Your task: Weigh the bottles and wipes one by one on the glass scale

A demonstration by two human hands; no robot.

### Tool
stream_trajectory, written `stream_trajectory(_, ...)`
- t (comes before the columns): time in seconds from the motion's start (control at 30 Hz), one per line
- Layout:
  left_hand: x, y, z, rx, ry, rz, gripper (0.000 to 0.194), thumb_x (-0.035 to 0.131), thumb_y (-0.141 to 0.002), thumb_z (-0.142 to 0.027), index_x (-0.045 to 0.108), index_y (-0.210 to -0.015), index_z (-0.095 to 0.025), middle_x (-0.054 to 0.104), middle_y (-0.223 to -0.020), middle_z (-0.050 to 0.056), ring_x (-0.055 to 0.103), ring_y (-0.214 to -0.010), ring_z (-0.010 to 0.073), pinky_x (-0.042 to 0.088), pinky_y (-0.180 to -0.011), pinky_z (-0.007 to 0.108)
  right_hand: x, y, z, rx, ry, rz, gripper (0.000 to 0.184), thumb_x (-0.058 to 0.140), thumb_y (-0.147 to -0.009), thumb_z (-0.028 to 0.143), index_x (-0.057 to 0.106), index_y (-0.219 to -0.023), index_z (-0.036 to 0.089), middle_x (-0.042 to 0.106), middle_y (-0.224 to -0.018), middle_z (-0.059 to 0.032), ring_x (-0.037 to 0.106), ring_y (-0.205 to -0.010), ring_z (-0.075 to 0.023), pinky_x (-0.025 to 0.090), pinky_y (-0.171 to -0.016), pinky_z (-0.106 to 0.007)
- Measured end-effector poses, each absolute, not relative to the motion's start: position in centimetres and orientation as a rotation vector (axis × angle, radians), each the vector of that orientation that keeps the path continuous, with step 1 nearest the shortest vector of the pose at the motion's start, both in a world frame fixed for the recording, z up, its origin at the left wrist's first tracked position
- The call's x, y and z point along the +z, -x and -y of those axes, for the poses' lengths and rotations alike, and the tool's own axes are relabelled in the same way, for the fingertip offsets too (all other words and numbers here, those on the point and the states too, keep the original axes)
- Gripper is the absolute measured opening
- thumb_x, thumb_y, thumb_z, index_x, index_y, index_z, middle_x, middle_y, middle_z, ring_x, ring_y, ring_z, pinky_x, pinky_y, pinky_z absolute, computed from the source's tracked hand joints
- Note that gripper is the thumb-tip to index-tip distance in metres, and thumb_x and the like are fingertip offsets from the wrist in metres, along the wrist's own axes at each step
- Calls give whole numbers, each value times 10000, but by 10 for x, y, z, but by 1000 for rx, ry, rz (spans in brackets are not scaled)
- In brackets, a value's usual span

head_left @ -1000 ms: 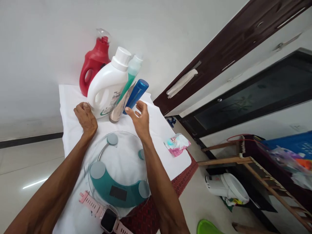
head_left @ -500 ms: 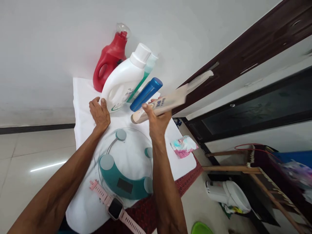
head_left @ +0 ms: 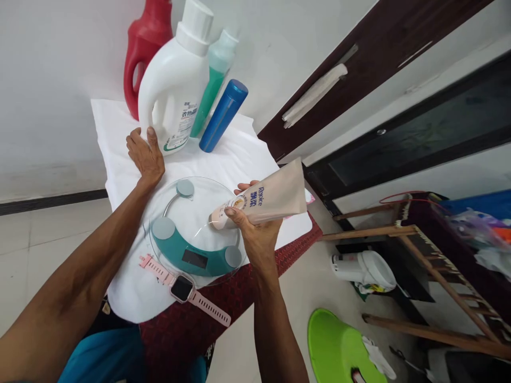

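Observation:
In my right hand is a beige Rejoice squeeze tube, its cap end pointing left over the glass bathroom scale. Fingers and thumb wrap the tube near its cap. My left hand lies on the white cloth with fingers apart, at the foot of a white detergent bottle. Whether its thumb touches that bottle I cannot tell. A blue cylindrical bottle, a bottle with green liquid and a red jug stand close by. A pink smartwatch lies at the scale's near edge.
Mostly hidden behind the tube is a pink packet. The wall rises behind the bottles. On the floor to the right are a green basin, a white bucket and a wooden frame.
My right hand took the beige tube from beside the blue bottle and carried it nearer, over the scale's right side. My left hand stays by the white bottle. The camera view has shifted.

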State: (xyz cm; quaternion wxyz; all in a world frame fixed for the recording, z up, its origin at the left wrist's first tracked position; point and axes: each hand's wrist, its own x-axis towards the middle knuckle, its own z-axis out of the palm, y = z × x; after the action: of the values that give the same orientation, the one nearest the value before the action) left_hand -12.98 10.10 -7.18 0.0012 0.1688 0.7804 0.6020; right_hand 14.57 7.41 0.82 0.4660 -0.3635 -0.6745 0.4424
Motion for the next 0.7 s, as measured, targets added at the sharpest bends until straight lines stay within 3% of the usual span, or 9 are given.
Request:
stream_trajectory(0.17, -68, 129, -100, 1881, -537, -2453, 426, 366, -1174, -345, 494, -1438, -36, 534, -1505, 247, 457, -1425, 288, 271, -1258, 495, 10, -146, -77, 1097, 963, 1759, 816, 968, -674, 562, 656, -1372, 276, 678, -1423, -107, 642, -1322, -346, 553, -1125, -597)
stream_trajectory(0.33, -72, 131, -101, 1870, -537, -2476, 402, 367, -1176, -337, 505, -1435, -62, 553, -1501, 219, 472, -1440, 290, 281, -1264, 500, -4, -167, -68, 1064, 917, 1702, 983, 938, -702, 609, 523, -1542, 310, 633, -1504, -125, 612, -1394, -358, 507, -1173, -624)
stream_trajectory(0.53, -75, 131, -102, 1875, -566, -2478, 429, 357, -1179, -349, 496, -1439, -38, 555, -1501, 231, 474, -1434, 299, 275, -1263, 503, -28, -207, -43, 839, 1058, 1432, 635, 773, -873, 635, 607, -1338, 236, 707, -1307, -156, 702, -1227, -353, 605, -964, -574)
stream_trajectory(0.7, -69, 129, -102, 1844, -557, -2495, 425, 333, -1180, -331, 486, -1429, -24, 558, -1487, 233, 464, -1437, 286, 269, -1265, 475, -22, -195, -44, 916, 1123, 1618, 710, 860, -823, 555, 586, -1407, 257, 649, -1451, -153, 643, -1345, -341, 585, -1051, -561)
